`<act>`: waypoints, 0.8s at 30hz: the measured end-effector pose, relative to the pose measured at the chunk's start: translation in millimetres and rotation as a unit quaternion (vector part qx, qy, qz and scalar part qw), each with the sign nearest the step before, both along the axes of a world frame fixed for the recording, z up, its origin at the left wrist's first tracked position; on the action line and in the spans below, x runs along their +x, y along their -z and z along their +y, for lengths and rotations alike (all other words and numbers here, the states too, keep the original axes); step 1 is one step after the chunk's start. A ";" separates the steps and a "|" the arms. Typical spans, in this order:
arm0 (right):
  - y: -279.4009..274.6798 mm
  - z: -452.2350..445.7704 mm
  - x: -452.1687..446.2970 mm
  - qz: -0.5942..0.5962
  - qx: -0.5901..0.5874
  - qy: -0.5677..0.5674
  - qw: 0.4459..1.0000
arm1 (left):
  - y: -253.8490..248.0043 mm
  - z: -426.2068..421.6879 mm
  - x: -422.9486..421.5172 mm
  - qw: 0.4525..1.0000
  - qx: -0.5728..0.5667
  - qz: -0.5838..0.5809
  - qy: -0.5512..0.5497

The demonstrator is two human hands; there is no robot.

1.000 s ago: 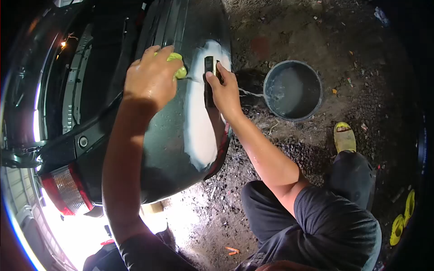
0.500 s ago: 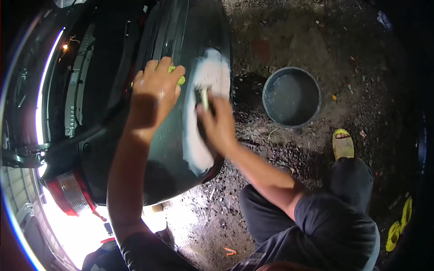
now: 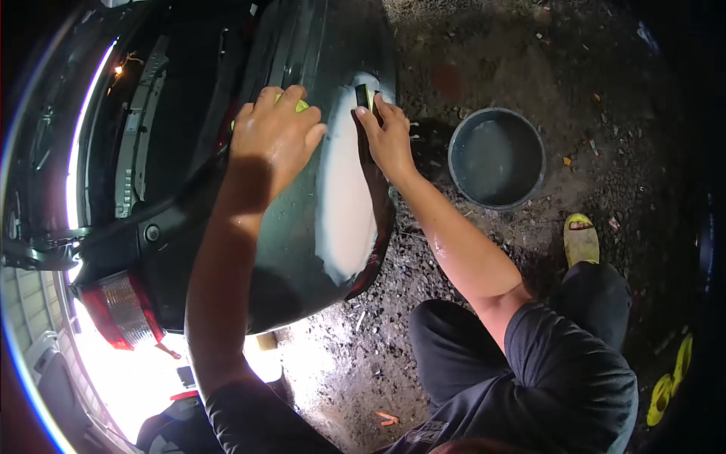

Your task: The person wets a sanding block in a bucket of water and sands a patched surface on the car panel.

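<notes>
A dark car bumper [image 3: 283,261] carries a long patch of white filler [image 3: 344,208] along its outer corner. My left hand [image 3: 274,136] is closed over a yellow-green sponge [image 3: 302,106] on top of the bumper, left of the patch; most of the sponge is hidden under the palm. At the upper end of the white patch, my right hand [image 3: 389,142] grips a small sanding block [image 3: 362,95], black with a pale yellowish side. The block's underside is out of sight against the filler.
A round bucket [image 3: 497,159] of cloudy water stands on the gravel right of the bumper. A tail light [image 3: 121,314] is at lower left, near a bright lamp glow. My foot in a yellow slide [image 3: 581,240] and a pair of yellow clogs [image 3: 660,395] are at right.
My right hand has moved the sanding block up the white patch toward its far end. My left hand stays on the sponge, and the whole view has shifted slightly.
</notes>
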State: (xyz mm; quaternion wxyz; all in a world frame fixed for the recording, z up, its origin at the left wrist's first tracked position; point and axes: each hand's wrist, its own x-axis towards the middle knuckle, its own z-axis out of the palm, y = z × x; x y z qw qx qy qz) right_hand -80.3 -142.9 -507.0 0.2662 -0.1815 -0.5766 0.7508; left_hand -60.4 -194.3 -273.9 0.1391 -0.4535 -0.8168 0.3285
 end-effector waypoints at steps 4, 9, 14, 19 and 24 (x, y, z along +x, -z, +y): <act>-0.4 -27.3 51.8 0.072 0.020 -0.010 0.997 | -0.4 5.3 -2.2 0.999 -0.036 0.003 0.002; 11.2 -65.8 110.8 0.136 0.075 0.007 0.988 | 0.2 0.6 -2.6 0.999 -0.036 0.005 0.022; 2.2 -5.5 -2.4 0.123 -0.073 0.019 0.990 | 5.9 -3.2 -4.6 0.998 -0.038 0.034 0.034; -0.2 -71.4 119.9 0.129 0.086 0.004 0.988 | 5.3 -3.3 -6.9 0.997 -0.054 0.043 0.021; 11.7 -8.7 9.9 0.055 -0.058 -0.016 0.997 | 4.0 -5.9 -4.0 0.999 -0.038 0.029 0.015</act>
